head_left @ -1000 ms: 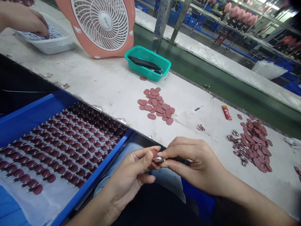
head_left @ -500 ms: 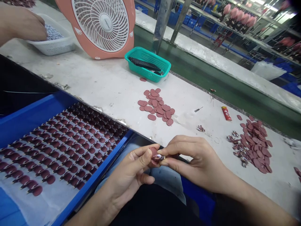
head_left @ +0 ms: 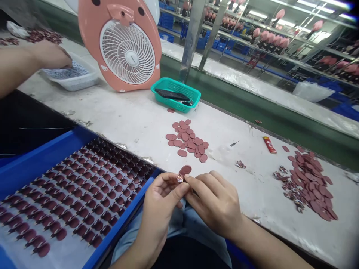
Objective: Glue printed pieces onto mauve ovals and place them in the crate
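Observation:
Over my lap, near the table's front edge, my two hands meet at the fingertips. My left hand [head_left: 165,198] is closed, pinching a small shiny metallic piece [head_left: 180,179] between thumb and forefinger. Just above it a flat reddish-brown oval piece [head_left: 185,170] sticks up, with its lower end at the fingertips. My right hand [head_left: 215,203] is closed too, forefinger and thumb pressed at the oval piece's lower end. Whether the two pieces are joined is hidden by the fingers.
Loose oval pieces [head_left: 192,142] lie mid-table; another heap [head_left: 311,183] lies right beside small shiny pieces [head_left: 291,190]. A blue tray [head_left: 137,198] holds rows of assembled pieces. Behind stand a green basket [head_left: 175,106] and a pink fan [head_left: 92,45]. Another person's hand [head_left: 50,56] reaches into a white basket [head_left: 81,84].
The oval piece now stands up above my fingertips, where it lay between them before. My right hand has turned and moved left, closer to my left hand. The camera view has tilted up.

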Motion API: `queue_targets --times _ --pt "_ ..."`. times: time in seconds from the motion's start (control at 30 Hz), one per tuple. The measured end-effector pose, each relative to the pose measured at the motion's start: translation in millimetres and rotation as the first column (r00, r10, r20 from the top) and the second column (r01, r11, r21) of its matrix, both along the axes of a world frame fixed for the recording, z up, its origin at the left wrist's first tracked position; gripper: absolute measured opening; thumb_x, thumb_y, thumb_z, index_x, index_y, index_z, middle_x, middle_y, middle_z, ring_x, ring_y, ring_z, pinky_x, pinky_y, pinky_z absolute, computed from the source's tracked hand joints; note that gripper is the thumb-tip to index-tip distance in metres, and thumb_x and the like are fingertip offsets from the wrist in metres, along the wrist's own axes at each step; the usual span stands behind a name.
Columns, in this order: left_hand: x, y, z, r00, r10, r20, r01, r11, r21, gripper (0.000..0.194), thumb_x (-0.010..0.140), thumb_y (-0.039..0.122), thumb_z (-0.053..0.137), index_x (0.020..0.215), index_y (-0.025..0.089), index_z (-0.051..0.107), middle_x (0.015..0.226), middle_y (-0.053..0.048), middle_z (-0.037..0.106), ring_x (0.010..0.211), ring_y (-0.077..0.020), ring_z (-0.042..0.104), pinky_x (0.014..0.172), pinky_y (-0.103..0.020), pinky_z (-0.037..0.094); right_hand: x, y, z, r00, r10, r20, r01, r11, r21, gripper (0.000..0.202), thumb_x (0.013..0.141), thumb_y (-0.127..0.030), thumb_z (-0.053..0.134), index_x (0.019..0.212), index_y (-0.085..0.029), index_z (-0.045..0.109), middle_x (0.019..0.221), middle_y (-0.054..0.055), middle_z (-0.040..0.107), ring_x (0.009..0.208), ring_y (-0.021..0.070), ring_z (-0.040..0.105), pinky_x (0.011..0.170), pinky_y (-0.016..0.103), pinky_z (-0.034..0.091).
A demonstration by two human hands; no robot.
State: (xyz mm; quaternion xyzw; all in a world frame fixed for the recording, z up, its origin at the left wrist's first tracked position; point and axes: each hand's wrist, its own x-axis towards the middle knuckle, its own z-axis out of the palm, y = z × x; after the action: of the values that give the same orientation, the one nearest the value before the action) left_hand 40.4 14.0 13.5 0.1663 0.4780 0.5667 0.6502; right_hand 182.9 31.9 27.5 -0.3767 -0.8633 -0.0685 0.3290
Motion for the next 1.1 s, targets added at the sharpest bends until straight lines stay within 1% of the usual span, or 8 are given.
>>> queue_targets --times 0.23,0.3,0.37,0.4,0.57,0.67,0.8,1.1 --pt "-5 -7 0.0 0.996 0.074 -0.051 -0.073 0.997 0.025 0.015 0.077 0.026 0.083 0.085 0.018 0.073 0.088 -0.003 0.076 0.075 -0.0150 0.067 0.052 -0.020 0.051 -10 -8 0.0 0.997 0.063 -0.043 -0.064 0.997 -0.033 0.022 0.089 -0.006 0.069 0.110 -0.012 0.067 0.080 0.007 0.072 0.068 0.0184 0.060 0.063 0.032 0.049" --pt "-22 -12 -7.0 0.974 0.103 -0.203 -0.099 0.995 0.030 0.018 0.082 0.031 0.078 0.094 0.019 0.073 0.097 -0.006 0.077 0.085 -0.0186 0.070 0.057 -0.022 0.055 -9 -15 5.2 0.990 0.132 -0.052 -0.134 0.991 -0.020 0.027 0.086 -0.005 0.072 0.112 -0.011 0.067 0.076 0.005 0.071 0.064 0.0168 0.059 0.062 0.032 0.048" --pt "-55 -24 -20.5 0.855 0.134 -0.502 -0.134 0.990 0.037 0.028 0.085 0.041 0.073 0.103 0.020 0.073 0.106 -0.008 0.077 0.094 -0.0227 0.071 0.064 -0.028 0.059 -2 -22 9.1 0.980 0.188 -0.058 -0.190 0.981 -0.026 0.027 0.085 -0.005 0.075 0.110 -0.012 0.068 0.072 0.003 0.070 0.062 0.0150 0.059 0.062 0.030 0.048" --pt "-76 -32 -29.4 0.705 0.136 -0.696 -0.153 0.987 0.038 0.034 0.086 0.049 0.069 0.105 0.021 0.073 0.107 -0.008 0.078 0.094 -0.0237 0.072 0.068 -0.030 0.060 3 -25 9.6 0.977 0.207 -0.053 -0.209 0.977 -0.029 0.026 0.084 -0.006 0.077 0.107 -0.012 0.069 0.071 0.002 0.070 0.062 0.0143 0.060 0.063 0.030 0.048" --pt "-203 -95 -79.1 0.287 0.000 -0.958 -0.377 0.919 -0.113 0.042 0.080 0.053 0.069 0.107 0.021 0.074 0.110 -0.009 0.077 0.094 -0.0292 0.070 0.088 -0.042 0.053 25 -30 0.2 0.971 0.229 -0.070 -0.232 0.972 -0.036 0.020 0.083 -0.006 0.080 0.100 -0.009 0.071 0.074 0.005 0.071 0.067 0.0141 0.060 0.068 0.030 0.048" --pt "-253 -126 -102.6 0.177 -0.291 -0.940 -0.361 0.870 -0.337 0.035 0.082 0.048 0.067 0.102 0.021 0.076 0.104 -0.010 0.078 0.085 -0.0338 0.071 0.085 -0.047 0.051 24 -27 -4.0 0.970 0.227 -0.091 -0.232 0.972 -0.044 0.019 0.084 -0.001 0.077 0.100 -0.007 0.069 0.072 0.007 0.071 0.068 0.0146 0.059 0.069 0.030 0.047" --pt "-276 -139 -128.4 0.110 -0.567 -0.817 -0.248 0.780 -0.575 0.025 0.089 0.041 0.062 0.097 0.023 0.077 0.103 -0.010 0.078 0.093 -0.0371 0.070 0.082 -0.049 0.051 21 -26 -4.9 0.967 0.249 -0.050 -0.251 0.968 -0.029 0.021 0.082 0.001 0.077 0.099 -0.006 0.068 0.071 0.007 0.070 0.067 0.0147 0.059 0.069 0.030 0.047" --pt "-279 -129 -154.6 0.013 -0.739 -0.673 -0.151 0.664 -0.732 0.033 0.097 0.043 0.059 0.118 0.018 0.066 0.116 -0.009 0.070 0.105 -0.0262 0.067 0.092 -0.050 0.053 30 -29 -11.9 0.982 0.190 -0.011 -0.190 0.981 -0.030 0.025 0.083 0.001 0.077 0.104 -0.006 0.068 0.073 0.007 0.070 0.068 0.0153 0.061 0.068 0.031 0.048"
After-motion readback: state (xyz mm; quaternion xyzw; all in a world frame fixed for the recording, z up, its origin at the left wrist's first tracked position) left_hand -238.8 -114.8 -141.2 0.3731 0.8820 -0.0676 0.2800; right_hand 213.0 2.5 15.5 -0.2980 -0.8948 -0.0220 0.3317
